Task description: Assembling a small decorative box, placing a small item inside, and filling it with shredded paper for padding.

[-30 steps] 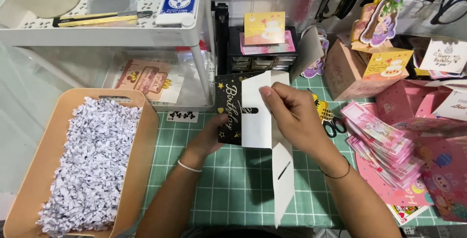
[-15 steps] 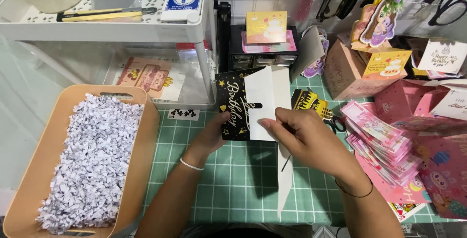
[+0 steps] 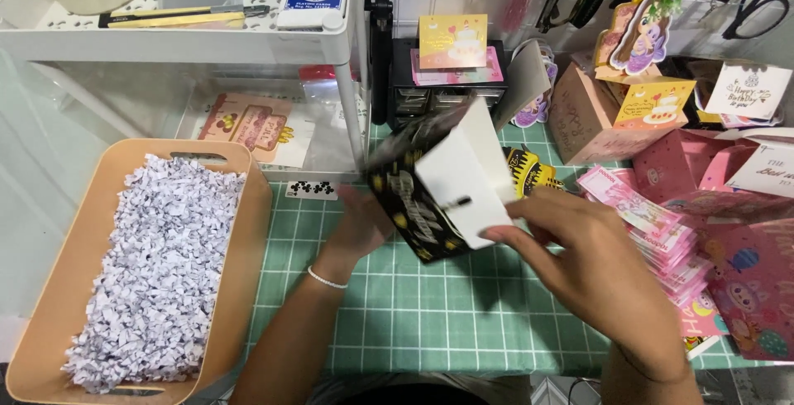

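The right hand (image 3: 579, 248) pinches the white side of a small black and white box (image 3: 442, 186) with its fingertips. The left hand (image 3: 360, 223) grips the black side from behind. The box is tilted in the air above the green mat (image 3: 430, 314). A tan tray (image 3: 248, 206) of shredded paper (image 3: 161, 264) sits to the left. Pink paper stacks (image 3: 653, 231) lie on the right.

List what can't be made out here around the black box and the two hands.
- Left hand, head view: fingers hidden behind the black box.
- Black box: motion-blurred, so its gold print is unclear; the far side faces away.
- Right hand: fingertips meet the white flap, but the exact grip is blurred.
- Tray of shredded paper: its bottom is covered by the shreds.
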